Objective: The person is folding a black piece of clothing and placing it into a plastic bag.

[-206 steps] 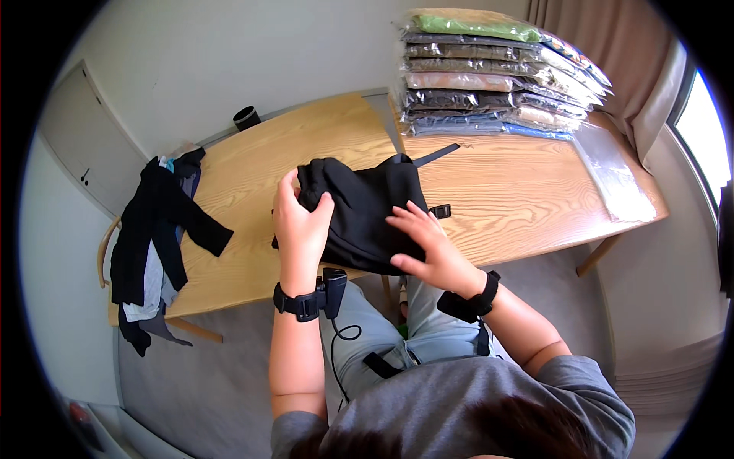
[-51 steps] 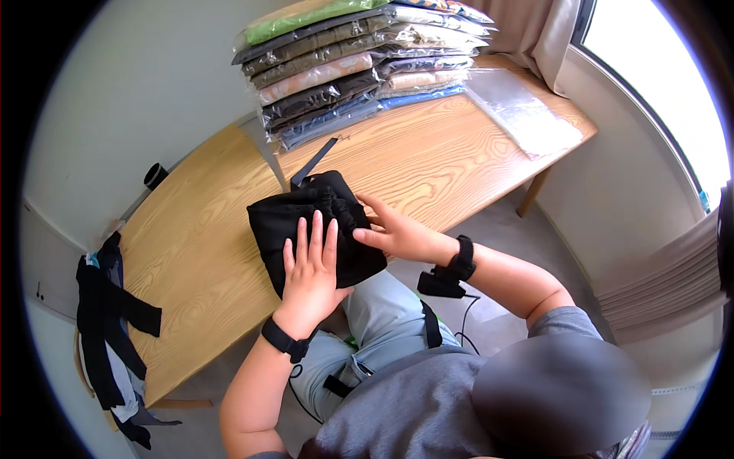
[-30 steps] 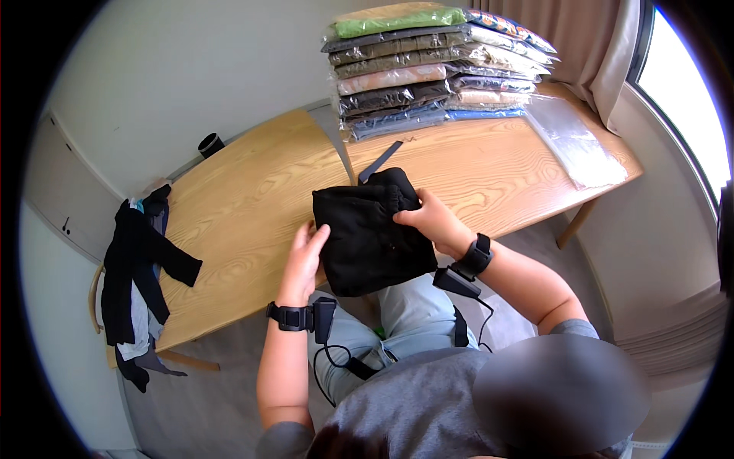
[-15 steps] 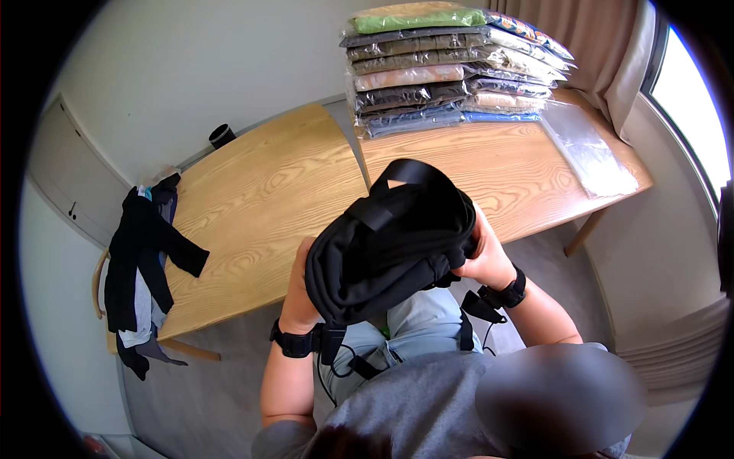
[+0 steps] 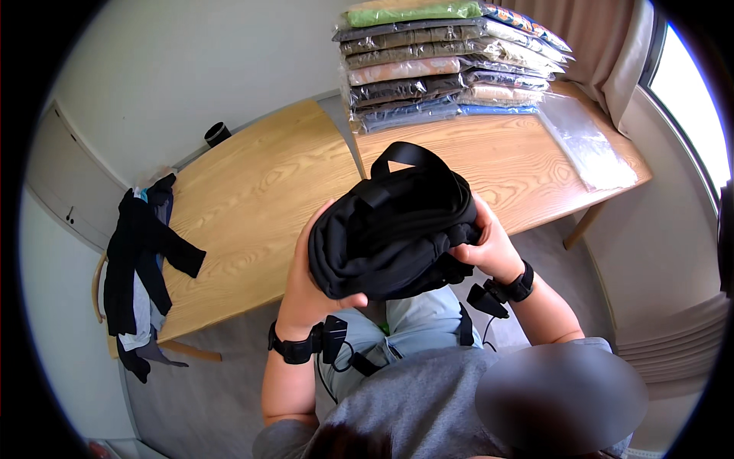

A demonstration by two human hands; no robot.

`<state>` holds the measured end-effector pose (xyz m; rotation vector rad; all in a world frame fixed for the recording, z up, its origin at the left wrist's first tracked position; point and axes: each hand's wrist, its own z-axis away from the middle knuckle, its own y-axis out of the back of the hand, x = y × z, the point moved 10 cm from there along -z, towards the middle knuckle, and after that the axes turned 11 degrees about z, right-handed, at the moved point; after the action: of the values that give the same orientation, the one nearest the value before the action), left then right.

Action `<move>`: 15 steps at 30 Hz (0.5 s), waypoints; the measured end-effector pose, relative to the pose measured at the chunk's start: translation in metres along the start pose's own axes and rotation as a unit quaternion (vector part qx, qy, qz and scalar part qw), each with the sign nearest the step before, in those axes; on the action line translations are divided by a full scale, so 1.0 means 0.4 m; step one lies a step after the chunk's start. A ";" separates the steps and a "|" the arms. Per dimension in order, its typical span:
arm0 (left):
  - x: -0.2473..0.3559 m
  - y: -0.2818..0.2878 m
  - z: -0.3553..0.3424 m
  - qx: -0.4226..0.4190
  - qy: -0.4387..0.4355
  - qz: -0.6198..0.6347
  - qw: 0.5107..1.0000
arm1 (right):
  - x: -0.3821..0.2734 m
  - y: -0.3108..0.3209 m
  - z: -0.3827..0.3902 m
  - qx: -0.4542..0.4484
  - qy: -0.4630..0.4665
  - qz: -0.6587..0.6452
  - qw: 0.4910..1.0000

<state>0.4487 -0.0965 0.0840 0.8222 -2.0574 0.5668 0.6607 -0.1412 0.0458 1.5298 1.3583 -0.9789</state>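
Note:
A folded black fabric bundle (image 5: 382, 252), with a wide strap loop (image 5: 413, 153) standing up at its back and a dark open fold in its middle, is held up above my lap at the near edge of the table. My left hand (image 5: 306, 283) grips its left side, thumb along the near lower part, fingers mostly hidden. On the opposite side, my right hand (image 5: 493, 249) is closed round the bundle, its thumb pressed on the folds. Black devices on straps sit on both wrists.
Two wooden tables (image 5: 245, 214) meet at the middle. A tall stack of bagged folded clothes (image 5: 405, 73) and flat clear plastic bags (image 5: 585, 145) lie on the right one. Dark and grey garments (image 5: 134, 260) hang over a chair at left. A black cylinder (image 5: 217, 134) stands behind. A window is at right.
The bundle was lying flat with its folded face up; it has since been tipped, showing the strap and inner folds. In the last half second it has risen slightly in view with both hands.

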 end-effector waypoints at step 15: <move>-0.215 0.033 0.011 0.121 0.230 0.344 0.902 | 0.096 0.000 -0.016 0.033 -0.214 -0.262 0.940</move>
<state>0.4748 -0.0602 0.0092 0.0308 -1.8062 1.2901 0.6649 -0.1222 0.0121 0.9215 1.4404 -1.5931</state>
